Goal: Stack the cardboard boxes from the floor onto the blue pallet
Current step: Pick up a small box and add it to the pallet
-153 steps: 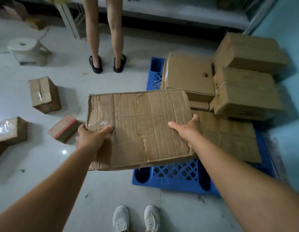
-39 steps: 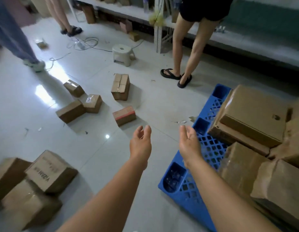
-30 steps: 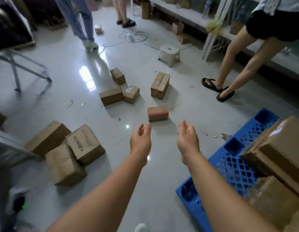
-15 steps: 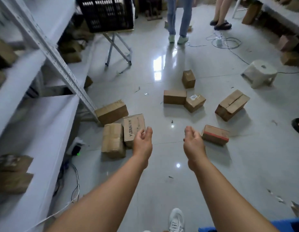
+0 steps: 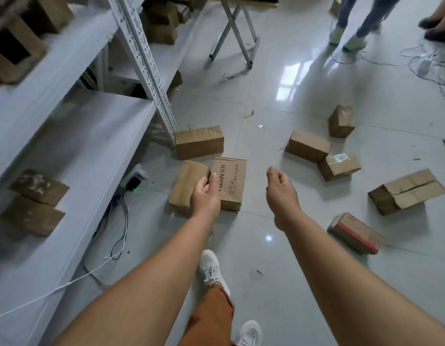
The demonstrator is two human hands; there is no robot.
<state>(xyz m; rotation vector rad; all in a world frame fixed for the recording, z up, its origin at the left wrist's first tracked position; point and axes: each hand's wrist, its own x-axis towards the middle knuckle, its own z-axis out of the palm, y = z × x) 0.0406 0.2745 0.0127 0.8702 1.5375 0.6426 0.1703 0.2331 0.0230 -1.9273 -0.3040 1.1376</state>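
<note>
Cardboard boxes lie scattered on the glossy white floor. A printed box (image 5: 231,182) sits beside a plain box (image 5: 185,184), with a third box (image 5: 199,141) just behind them at the foot of a shelf post. My left hand (image 5: 206,196) hovers above the printed and plain boxes, fingers loosely curled, holding nothing. My right hand (image 5: 281,193) is stretched forward to the right of them, open and empty. More boxes lie to the right: a red-striped box (image 5: 354,236), a large flap box (image 5: 407,191), and a cluster of small boxes (image 5: 323,156). The blue pallet is out of view.
A white metal shelf rack (image 5: 74,126) with boxes on it runs along the left. Cables and a power strip (image 5: 132,182) lie by its base. A folding stand (image 5: 236,33) is ahead. Two other people's legs (image 5: 353,23) and loose cords are at the far right.
I have turned away from the pallet and stepped toward the boxes by the shelf. Both empty hands now reach closer to the printed box, which looks larger in view.
</note>
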